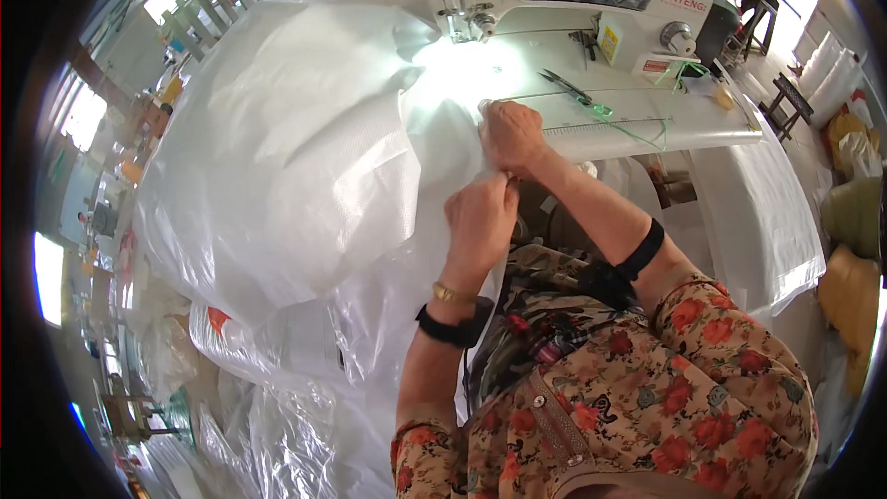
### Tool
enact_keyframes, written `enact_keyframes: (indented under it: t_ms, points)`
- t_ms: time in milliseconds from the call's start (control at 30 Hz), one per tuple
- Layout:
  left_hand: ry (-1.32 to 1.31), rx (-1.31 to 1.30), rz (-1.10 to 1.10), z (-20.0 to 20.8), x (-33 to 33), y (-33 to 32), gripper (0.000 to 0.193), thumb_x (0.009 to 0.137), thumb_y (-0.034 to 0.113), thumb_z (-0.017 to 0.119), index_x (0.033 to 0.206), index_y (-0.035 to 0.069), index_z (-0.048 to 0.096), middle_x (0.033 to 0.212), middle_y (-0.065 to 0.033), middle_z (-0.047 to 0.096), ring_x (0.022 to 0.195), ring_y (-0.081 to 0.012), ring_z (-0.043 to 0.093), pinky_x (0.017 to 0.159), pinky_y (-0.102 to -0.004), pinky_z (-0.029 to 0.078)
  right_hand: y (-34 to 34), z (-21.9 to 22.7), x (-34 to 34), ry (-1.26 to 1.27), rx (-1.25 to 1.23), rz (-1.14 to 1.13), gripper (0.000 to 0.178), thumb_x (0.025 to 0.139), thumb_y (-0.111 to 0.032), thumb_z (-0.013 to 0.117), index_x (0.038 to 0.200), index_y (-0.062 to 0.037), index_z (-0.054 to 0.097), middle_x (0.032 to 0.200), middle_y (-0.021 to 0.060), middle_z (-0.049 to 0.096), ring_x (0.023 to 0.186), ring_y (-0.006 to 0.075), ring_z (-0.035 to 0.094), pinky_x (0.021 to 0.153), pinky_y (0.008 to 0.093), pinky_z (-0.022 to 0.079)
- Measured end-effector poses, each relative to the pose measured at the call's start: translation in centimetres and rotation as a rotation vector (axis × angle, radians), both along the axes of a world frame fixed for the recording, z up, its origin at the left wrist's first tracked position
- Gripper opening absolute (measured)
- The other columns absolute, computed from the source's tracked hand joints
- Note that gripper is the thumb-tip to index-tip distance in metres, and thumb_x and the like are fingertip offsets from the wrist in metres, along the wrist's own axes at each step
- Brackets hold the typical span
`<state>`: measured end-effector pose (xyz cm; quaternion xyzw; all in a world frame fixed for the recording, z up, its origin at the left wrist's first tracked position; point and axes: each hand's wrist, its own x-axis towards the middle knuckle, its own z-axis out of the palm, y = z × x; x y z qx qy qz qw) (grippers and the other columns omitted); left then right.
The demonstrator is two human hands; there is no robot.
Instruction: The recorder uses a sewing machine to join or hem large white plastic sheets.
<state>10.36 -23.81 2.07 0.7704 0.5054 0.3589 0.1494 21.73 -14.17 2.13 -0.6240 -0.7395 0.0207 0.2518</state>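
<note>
A large sheet of white woven plastic (305, 166) billows over the left of the sewing table and hangs down in front of me. My right hand (515, 137) is closed on the sheet's edge, just in front of the lit needle area of a white sewing machine (628, 23). Slightly nearer and to the left, my left hand (482, 219) is closed on the same edge, its knuckles almost touching the right hand. The fingertips of both hands are partly hidden. Glare from the machine lamp washes out the needle and the material beneath it.
Thread snips (573, 91) with a green thread lie on the table right of my hands. A stack of white sheets (758, 222) hangs at the right. Clear plastic wrapping (286, 425) is heaped at the lower left. A small wooden stool (787, 102) stands at the far right.
</note>
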Motion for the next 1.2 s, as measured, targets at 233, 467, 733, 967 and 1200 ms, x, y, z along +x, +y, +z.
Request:
enact_keyframes:
  t_ms: [233, 467, 733, 967, 1200]
  points:
    - [0.513, 0.427, 0.119, 0.3, -4.6, 0.6, 0.046, 0.08, 0.003, 0.058, 0.126, 0.006, 0.055, 0.133, -0.0099, 0.053, 0.123, -0.0304, 0.049, 0.108, -0.0451, 0.033, -3.6, 0.3, -1.5, -0.046, -0.001, 0.076, 0.012, 0.075, -0.007, 0.058, 0.085, -0.0025, 0.063, 0.077, 0.0176, 0.064, 0.08, 0.0386, 0.064, 0.08, 0.0464, 0.047]
    - [0.677, 0.391, 0.151, 0.1, -9.3, 5.3, 0.037, 0.084, -0.005, 0.05, 0.118, 0.002, 0.062, 0.128, -0.0139, 0.059, 0.128, -0.0252, 0.049, 0.113, -0.0477, 0.024, -2.1, 1.0, -1.1, -0.312, 0.067, 0.172, 0.008, 0.072, -0.002, 0.06, 0.078, -0.0032, 0.066, 0.075, 0.0141, 0.066, 0.075, 0.0312, 0.067, 0.074, 0.0393, 0.048]
    - [0.882, 0.397, 0.196, 1.9, -10.2, 9.0, 0.035, 0.085, -0.003, 0.049, 0.119, -0.002, 0.06, 0.13, -0.0146, 0.058, 0.128, -0.0243, 0.049, 0.115, -0.0455, 0.023, 2.5, 2.3, -2.7, -0.415, -0.152, 0.137, 0.009, 0.072, -0.004, 0.067, 0.08, -0.0082, 0.071, 0.086, 0.0104, 0.071, 0.089, 0.0241, 0.069, 0.076, 0.0358, 0.048]
    - [0.768, 0.316, 0.19, 0.6, -10.2, 10.5, 0.034, 0.087, 0.001, 0.051, 0.119, 0.001, 0.063, 0.127, -0.014, 0.061, 0.128, -0.0233, 0.05, 0.117, -0.0448, 0.021, 1.9, 0.7, -1.5, -0.143, 0.017, 0.09, 0.006, 0.074, -0.003, 0.061, 0.079, -0.0021, 0.065, 0.078, 0.0164, 0.069, 0.079, 0.0325, 0.069, 0.068, 0.0416, 0.05]
    - [0.685, 0.316, 0.159, 0.3, -10.0, 10.2, 0.033, 0.088, 0.004, 0.056, 0.12, 0.003, 0.064, 0.125, -0.0129, 0.063, 0.123, -0.0209, 0.054, 0.115, -0.0447, 0.023, -0.4, -0.6, -1.4, 0.041, 0.105, -0.016, 0.016, 0.079, -0.004, 0.056, 0.094, 0.0012, 0.057, 0.071, 0.0134, 0.066, 0.072, 0.0337, 0.067, 0.082, 0.046, 0.042]
